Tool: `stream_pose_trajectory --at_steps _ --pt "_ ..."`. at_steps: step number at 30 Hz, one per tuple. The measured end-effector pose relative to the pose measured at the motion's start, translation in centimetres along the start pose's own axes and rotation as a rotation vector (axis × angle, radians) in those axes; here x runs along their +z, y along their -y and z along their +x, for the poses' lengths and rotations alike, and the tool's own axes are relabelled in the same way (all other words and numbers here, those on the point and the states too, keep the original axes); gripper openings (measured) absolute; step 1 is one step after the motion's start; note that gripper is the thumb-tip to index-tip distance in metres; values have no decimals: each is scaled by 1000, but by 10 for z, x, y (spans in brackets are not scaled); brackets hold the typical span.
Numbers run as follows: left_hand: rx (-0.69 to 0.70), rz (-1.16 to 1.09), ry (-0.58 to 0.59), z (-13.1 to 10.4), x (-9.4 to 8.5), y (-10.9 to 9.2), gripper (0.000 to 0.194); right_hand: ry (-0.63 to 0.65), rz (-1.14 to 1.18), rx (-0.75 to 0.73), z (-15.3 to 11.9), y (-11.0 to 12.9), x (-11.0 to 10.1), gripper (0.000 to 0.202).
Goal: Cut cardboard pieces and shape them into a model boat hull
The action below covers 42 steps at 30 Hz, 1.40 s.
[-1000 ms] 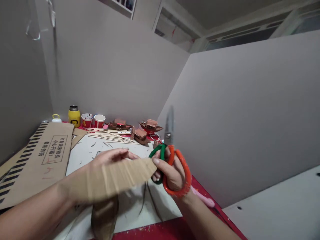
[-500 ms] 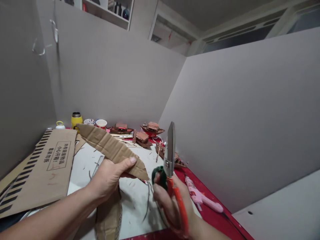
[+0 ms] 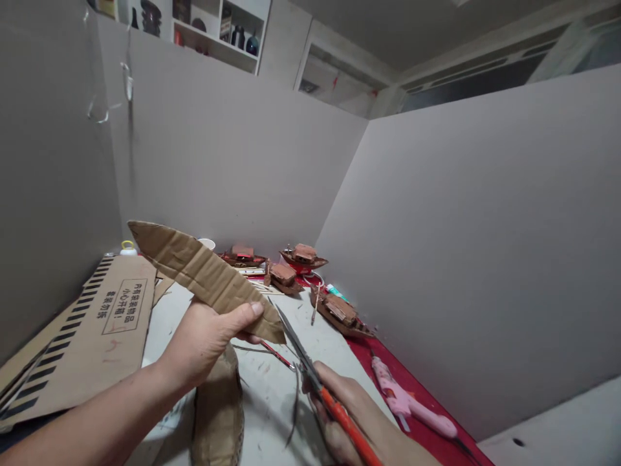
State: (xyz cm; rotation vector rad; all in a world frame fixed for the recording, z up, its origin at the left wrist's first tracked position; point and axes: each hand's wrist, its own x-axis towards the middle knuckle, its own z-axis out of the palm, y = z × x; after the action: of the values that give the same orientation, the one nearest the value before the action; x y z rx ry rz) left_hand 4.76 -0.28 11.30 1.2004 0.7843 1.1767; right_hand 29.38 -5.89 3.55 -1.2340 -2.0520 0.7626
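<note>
My left hand (image 3: 208, 333) pinches a long, leaf-shaped piece of corrugated cardboard (image 3: 194, 268), thumb on top, near its right end. The piece is held up above the table, its pointed far end to the upper left. In my right hand (image 3: 339, 401) is a pair of scissors (image 3: 310, 372) with orange-red handles. Their blades point up and left, beside the right tip of the cardboard; whether they touch it I cannot tell. Under my left wrist, a second curved cardboard piece (image 3: 218, 414) lies on the white work surface (image 3: 262, 395).
Several brown model boats (image 3: 339, 310) stand at the back and right. A pink glue gun (image 3: 407, 404) lies on the red table covering (image 3: 363, 353). Printed cardboard (image 3: 121, 323) is at the left. A thin red stick (image 3: 277, 355) and thin cardboard strips lie on the work surface. Grey panels (image 3: 233, 149) rise behind.
The scissors have tipped from upright and edge-on down to the left, bringing their blades to the cardboard's right tip. The cardboard has shifted slightly left, and the camera view has moved a little.
</note>
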Motion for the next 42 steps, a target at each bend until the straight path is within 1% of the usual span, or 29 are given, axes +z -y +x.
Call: stream_pose_trajectory --at_steps 4,6,8,12,15,18,20,26,28,32,37,42 --pt "-3 -16 13 1 1 -1 16 -3 19 32 0 -3 1 33" --pt "-5 -28 16 2 1 -1 14 -2 35 60 -2 1 -1 35" --pt "-13 -40 18 3 1 -2 13 25 48 85 -4 7 -3 35" --pt "-23 -22 19 3 0 -3 12 41 17 34 -1 19 -5 30" --pt "-27 0 43 4 -2 -1 13 60 7 15 3 21 -3 27" --pt "-42 -1 62 5 -3 1 16 98 34 6 6 18 1 25" --pt "-44 -8 77 5 -3 1 16 99 52 -18 6 15 4 27" --pt "-48 -8 102 5 -3 -1 17 49 -11 -29 3 8 12 26" --pt "-49 -4 110 7 -5 2 16 33 -12 -34 2 4 15 27" --pt "-62 7 94 11 -7 11 17 53 65 -6 4 -2 18 26" --pt "-117 2 112 8 -1 16 27 81 4 49 8 5 16 17" --pt "-127 -47 128 5 3 20 25 62 67 24 6 -1 20 24"
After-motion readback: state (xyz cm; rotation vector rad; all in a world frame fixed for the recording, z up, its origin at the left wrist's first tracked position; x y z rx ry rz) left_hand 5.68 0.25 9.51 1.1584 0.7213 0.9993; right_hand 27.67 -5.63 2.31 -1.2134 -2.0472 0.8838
